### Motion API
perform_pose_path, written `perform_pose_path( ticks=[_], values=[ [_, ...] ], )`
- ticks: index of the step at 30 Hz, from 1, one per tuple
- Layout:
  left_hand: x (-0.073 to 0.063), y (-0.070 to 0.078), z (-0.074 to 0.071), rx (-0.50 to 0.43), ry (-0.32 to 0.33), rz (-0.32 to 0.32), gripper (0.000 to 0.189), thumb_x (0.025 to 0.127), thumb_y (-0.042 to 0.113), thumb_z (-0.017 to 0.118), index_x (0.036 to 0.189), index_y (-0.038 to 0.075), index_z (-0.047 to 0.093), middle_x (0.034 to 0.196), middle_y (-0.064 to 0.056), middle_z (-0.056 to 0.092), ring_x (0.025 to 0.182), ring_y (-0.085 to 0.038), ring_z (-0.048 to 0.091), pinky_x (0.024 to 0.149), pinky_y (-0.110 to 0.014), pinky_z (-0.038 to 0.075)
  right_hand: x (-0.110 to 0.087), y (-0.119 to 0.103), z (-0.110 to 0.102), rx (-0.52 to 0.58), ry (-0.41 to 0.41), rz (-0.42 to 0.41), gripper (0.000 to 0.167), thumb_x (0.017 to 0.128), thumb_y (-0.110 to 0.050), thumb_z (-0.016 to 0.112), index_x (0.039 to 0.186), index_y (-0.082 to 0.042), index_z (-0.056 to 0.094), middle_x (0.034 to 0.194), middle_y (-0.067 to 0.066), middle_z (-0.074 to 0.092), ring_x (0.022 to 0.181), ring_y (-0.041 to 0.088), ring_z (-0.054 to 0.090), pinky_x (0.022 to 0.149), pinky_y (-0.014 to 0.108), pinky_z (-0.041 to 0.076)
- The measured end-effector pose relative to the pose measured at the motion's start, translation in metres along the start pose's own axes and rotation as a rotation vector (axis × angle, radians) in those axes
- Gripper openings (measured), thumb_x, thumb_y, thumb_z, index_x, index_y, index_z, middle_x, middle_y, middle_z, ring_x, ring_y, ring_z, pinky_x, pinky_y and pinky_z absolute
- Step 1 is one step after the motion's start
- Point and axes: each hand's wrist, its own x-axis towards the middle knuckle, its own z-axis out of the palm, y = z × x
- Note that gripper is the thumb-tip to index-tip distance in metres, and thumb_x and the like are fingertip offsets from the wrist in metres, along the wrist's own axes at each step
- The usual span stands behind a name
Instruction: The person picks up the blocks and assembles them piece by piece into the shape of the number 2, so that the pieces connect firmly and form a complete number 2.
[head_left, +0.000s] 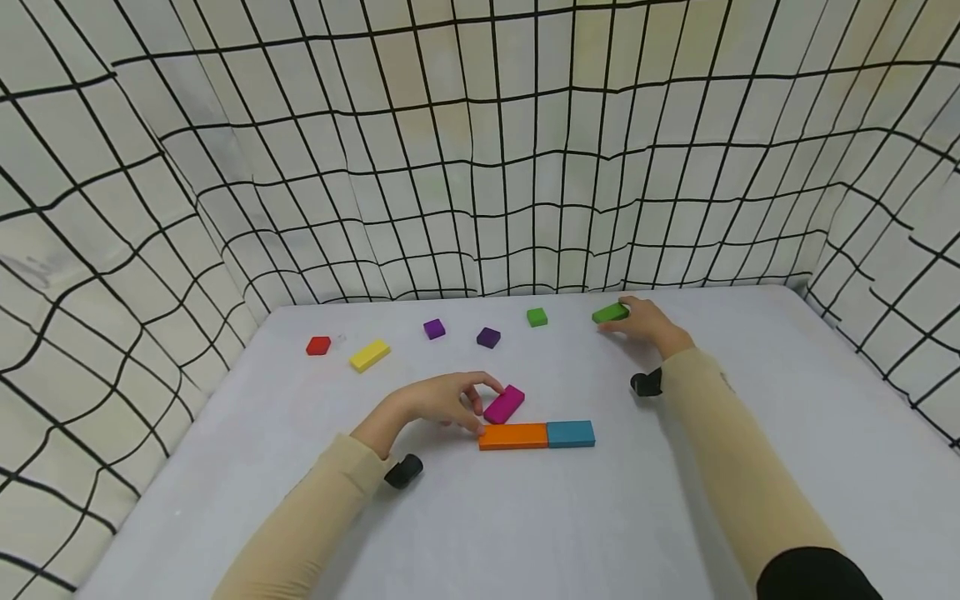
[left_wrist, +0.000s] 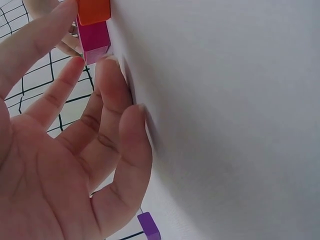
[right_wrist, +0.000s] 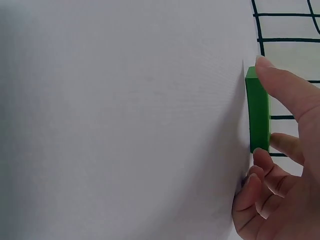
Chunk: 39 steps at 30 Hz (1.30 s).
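My left hand (head_left: 446, 400) is beside a magenta block (head_left: 504, 404), an index fingertip at its upper end. The left thumb is at the left end of an orange block (head_left: 513, 436); the fingers bend loosely near both blocks in the left wrist view. End to end with the orange block lies a blue block (head_left: 571, 433). At the back right, my right hand (head_left: 647, 323) holds a long green block (head_left: 611, 312) between thumb and fingers. In the right wrist view, the thumb is at one end of this green block (right_wrist: 258, 112) and fingertips are at the other.
Across the back of the white table (head_left: 555, 525) lie a red block (head_left: 318, 345), a yellow block (head_left: 370, 355), a purple block (head_left: 434, 329), a dark purple block (head_left: 489, 337) and a small green block (head_left: 537, 317). Black netting (head_left: 536, 204) surrounds the table's back and sides.
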Motion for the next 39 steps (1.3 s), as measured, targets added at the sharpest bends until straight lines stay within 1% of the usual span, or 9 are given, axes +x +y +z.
perform_pose_path(
  ticks=[5,8,14,18,21,27,33,39],
  values=[
    [0.0,0.001,0.0,-0.012,-0.01,-0.008,0.057,0.088,0.013,0.08,0.139,0.023,0.057,0.101,-0.003,0.062,0.086,-0.018,0.058,0.066,-0.027,0.047,0.0,-0.002,0.003,-0.006,0.015,0.005,0.084,0.101,-0.04,0.06,0.157,0.009,0.021,0.153,0.038,0.03,0.137,0.05,0.035,0.113,0.061,0.03],
    [0.0,0.002,0.0,-0.003,-0.009,-0.012,0.057,0.088,0.012,0.079,0.139,0.023,0.057,0.102,-0.003,0.062,0.088,-0.019,0.058,0.069,-0.028,0.049,0.0,-0.002,0.004,-0.013,0.024,0.006,0.082,0.101,-0.039,0.061,0.157,0.008,0.023,0.15,0.038,0.034,0.133,0.048,0.039,0.112,0.061,0.032],
    [0.0,0.002,0.0,0.01,-0.009,-0.025,0.057,0.088,0.013,0.079,0.14,0.023,0.056,0.103,-0.003,0.061,0.093,-0.02,0.058,0.074,-0.031,0.052,-0.001,-0.002,0.006,-0.005,0.035,0.004,0.08,0.1,-0.039,0.064,0.156,0.006,0.029,0.15,0.035,0.038,0.135,0.048,0.039,0.113,0.06,0.031],
    [0.0,0.002,0.0,0.008,-0.008,-0.036,0.057,0.088,0.013,0.08,0.139,0.024,0.056,0.103,-0.003,0.061,0.094,-0.02,0.059,0.075,-0.031,0.052,-0.001,-0.002,0.007,0.002,0.047,-0.014,0.079,0.097,-0.039,0.068,0.154,0.004,0.033,0.151,0.034,0.039,0.137,0.048,0.038,0.114,0.06,0.029],
    [0.0,0.002,0.0,0.005,-0.007,-0.036,0.057,0.088,0.013,0.08,0.139,0.024,0.056,0.103,-0.003,0.061,0.094,-0.019,0.058,0.074,-0.031,0.052,-0.001,-0.002,0.007,0.005,0.06,-0.027,0.08,0.095,-0.039,0.071,0.153,0.004,0.036,0.149,0.033,0.042,0.135,0.048,0.04,0.114,0.059,0.031],
    [0.0,0.002,-0.001,-0.006,-0.013,-0.04,0.058,0.089,0.014,0.079,0.14,0.023,0.056,0.104,-0.004,0.061,0.092,-0.019,0.057,0.072,-0.029,0.05,0.0,-0.005,0.008,0.006,0.057,-0.049,0.081,0.093,-0.041,0.074,0.151,0.003,0.039,0.14,0.032,0.051,0.126,0.044,0.049,0.11,0.057,0.037],
    [-0.001,0.001,-0.001,0.002,-0.011,-0.026,0.057,0.089,0.014,0.079,0.14,0.023,0.056,0.104,-0.003,0.061,0.091,-0.019,0.057,0.07,-0.028,0.049,-0.001,-0.007,0.008,-0.005,0.046,-0.075,0.081,0.092,-0.042,0.075,0.15,0.004,0.04,0.134,0.031,0.054,0.12,0.043,0.053,0.105,0.056,0.041],
    [-0.002,0.002,-0.001,0.0,-0.01,-0.023,0.058,0.089,0.014,0.08,0.14,0.023,0.056,0.104,-0.003,0.061,0.091,-0.019,0.057,0.069,-0.028,0.049,-0.001,-0.011,0.009,-0.017,0.047,-0.103,0.081,0.091,-0.042,0.077,0.15,0.002,0.042,0.129,0.029,0.057,0.113,0.04,0.055,0.099,0.053,0.045]
  ],
)
